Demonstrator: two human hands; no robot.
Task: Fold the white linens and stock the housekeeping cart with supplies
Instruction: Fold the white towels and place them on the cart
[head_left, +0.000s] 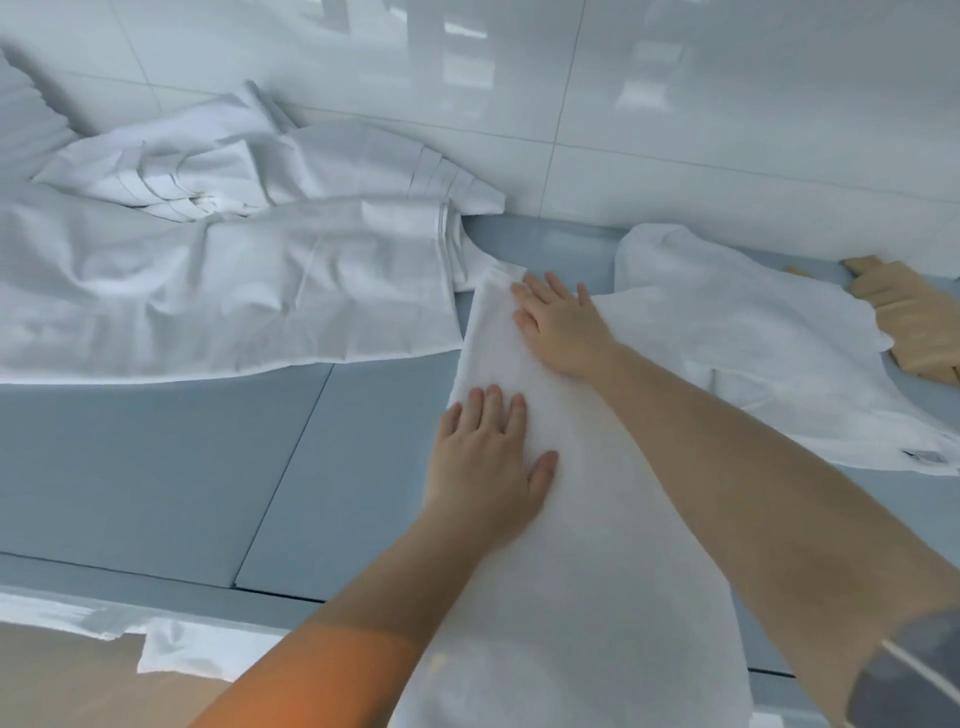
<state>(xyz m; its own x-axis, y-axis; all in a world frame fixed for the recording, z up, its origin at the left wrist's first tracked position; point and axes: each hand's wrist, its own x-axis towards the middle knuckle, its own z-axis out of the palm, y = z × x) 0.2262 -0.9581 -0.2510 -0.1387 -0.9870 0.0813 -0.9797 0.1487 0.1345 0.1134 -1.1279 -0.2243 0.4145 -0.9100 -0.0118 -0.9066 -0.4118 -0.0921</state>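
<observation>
White terry towel strip (566, 519) lies under both flat, unclenched hands, left hand (488, 457) nearer, right hand (561, 327) beyond; smoothing now, likely folding next.

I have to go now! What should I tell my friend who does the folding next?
Left hand: flat, fingers straight, pressing the near part of the towel.
Right hand: flat, pressing the towel's far end.
The towel lies as a long folded strip on the blue table, its near end hanging over the front edge.
Left of it: a crumpled pile of sheets, unfolded. Right of it: another white cloth, loose, partly over tan items.
Done: the towel's lengthwise fold.
Left: finish folding the towel, fold the rest, stock the cart (not in view).
</observation>
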